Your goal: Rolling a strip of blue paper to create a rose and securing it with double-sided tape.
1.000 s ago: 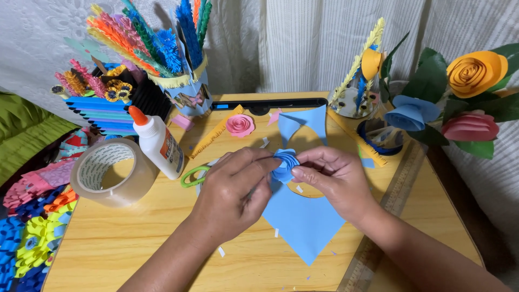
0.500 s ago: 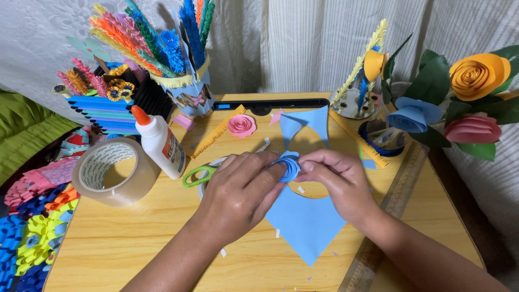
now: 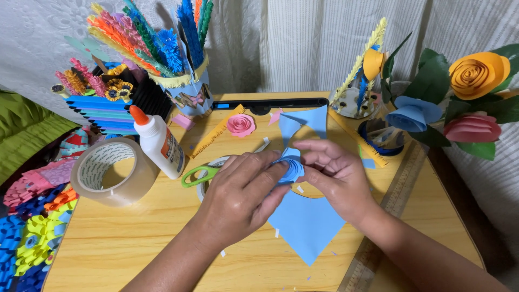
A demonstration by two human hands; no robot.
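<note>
Over the middle of a wooden table (image 3: 135,243), my left hand (image 3: 240,197) and my right hand (image 3: 338,181) meet on a small coiled blue paper rose (image 3: 293,167). Fingers of both hands pinch the coil from each side. Under the hands lies a sheet of blue paper (image 3: 305,224) with a pointed corner towards me. Another blue paper piece (image 3: 308,121) lies just beyond the hands. Green-handled scissors (image 3: 197,174) poke out from under my left hand.
A white glue bottle (image 3: 159,143) with an orange cap and a roll of clear tape (image 3: 108,170) stand at the left. A pink paper rose (image 3: 241,125) lies behind. Paper flowers (image 3: 476,75) fill the right; a wooden ruler (image 3: 389,211) lies along the right edge.
Both hands have turned the blue coil a little and shifted slightly on it; the rest of the table looks the same.
</note>
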